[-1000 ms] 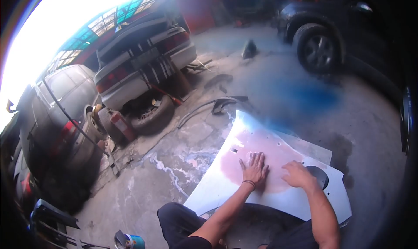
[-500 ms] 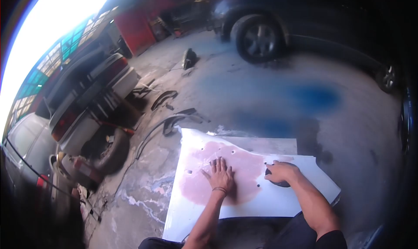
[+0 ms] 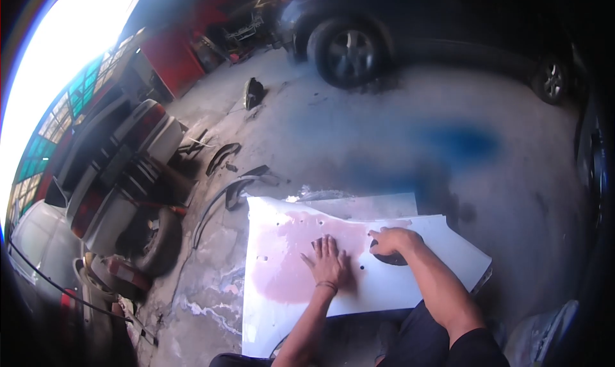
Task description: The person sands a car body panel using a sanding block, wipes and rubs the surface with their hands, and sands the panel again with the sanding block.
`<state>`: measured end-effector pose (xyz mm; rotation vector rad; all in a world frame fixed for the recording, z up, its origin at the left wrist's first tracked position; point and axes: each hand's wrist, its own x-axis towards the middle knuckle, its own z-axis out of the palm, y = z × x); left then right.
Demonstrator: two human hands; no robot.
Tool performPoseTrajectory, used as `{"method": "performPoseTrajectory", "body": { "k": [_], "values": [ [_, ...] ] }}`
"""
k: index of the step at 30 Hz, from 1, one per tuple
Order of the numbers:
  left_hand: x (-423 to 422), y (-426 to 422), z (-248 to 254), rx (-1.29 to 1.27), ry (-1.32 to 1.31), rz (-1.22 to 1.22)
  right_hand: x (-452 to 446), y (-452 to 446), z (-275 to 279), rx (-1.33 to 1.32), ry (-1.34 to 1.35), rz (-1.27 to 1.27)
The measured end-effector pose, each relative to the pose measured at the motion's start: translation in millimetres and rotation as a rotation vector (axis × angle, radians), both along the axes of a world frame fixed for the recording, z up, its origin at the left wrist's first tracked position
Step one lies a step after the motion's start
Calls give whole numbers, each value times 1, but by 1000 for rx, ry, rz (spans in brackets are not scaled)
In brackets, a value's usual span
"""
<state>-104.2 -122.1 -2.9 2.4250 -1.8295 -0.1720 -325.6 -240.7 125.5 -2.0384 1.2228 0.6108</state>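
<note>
A white car body panel [image 3: 423,271] with a curved edge lies in front of my lap. Its left part carries a large pinkish, filler-like patch [image 3: 282,277], and several small holes show around it. My left hand [image 3: 328,261] rests flat on the right part of this patch, fingers spread, a band at the wrist. To its right, my right hand [image 3: 394,241] is bent over a dark rounded pad [image 3: 389,259] on the white surface, near the patch's right edge. The hand hides much of the pad, so its exact kind is unclear.
A dark vehicle with a large wheel [image 3: 350,54] stands at the back. On the left are a light-coloured car [image 3: 51,239], detached bumpers [image 3: 115,175] and a loose tyre [image 3: 163,242]. Curved dark trim strips [image 3: 224,197] lie on the concrete floor beyond the panel.
The view has shifted, so the whole scene sits further left. My left hand stays flat on the patch. My right hand remains on the pad, with only a slight shift against the panel.
</note>
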Motion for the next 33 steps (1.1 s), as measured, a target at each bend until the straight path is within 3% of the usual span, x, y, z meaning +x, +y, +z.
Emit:
{"method": "performPoseTrajectory", "body": {
  "k": [2, 3, 4, 5, 6, 7, 9, 13, 16, 18, 21, 23, 26, 31, 33],
  "values": [
    [-33, 58, -5, -98, -72, -108, -9, -10, -41, -83, -72, 13],
    [-44, 85, -2, -23, -40, -126, -8, -14, -53, -153, -118, 22],
    [-50, 114, 0, -197, 213, -202, -16, -16, -70, -209, -269, 42],
    [-50, 121, -2, -115, 127, -214, -10, -1, 0, -213, -129, 114],
    [-45, 117, -2, -82, 68, -232, -20, -10, -51, -235, -316, 66],
    [-37, 101, 5, -76, -39, -258, -21, -6, -29, -279, -253, 163],
    [-24, 49, 20, -88, 54, -211, -21, -1, -5, -199, -145, 11],
    [-32, -10, 42, 4, 113, -136, -26, -13, -5, -184, -114, -66],
    [-46, 47, 5, -145, 48, -241, -30, -31, -21, -203, -74, 11],
    [-59, 96, -1, -127, 42, -280, -36, -36, -45, -305, -221, -65],
    [-66, 76, 5, -149, 43, -263, -34, -18, -28, -432, -113, -109],
    [-67, 28, 17, -107, -35, -256, -39, -31, -43, -366, -73, -74],
    [-76, -20, 21, -112, 61, -266, -43, -40, -56, -315, -22, 4],
    [-83, 68, 10, -202, 158, -280, -33, -35, -31, -281, -23, 20],
    [-82, 79, 7, -214, 147, -285, -26, -18, -2, -260, -42, -111]
  ]
}}
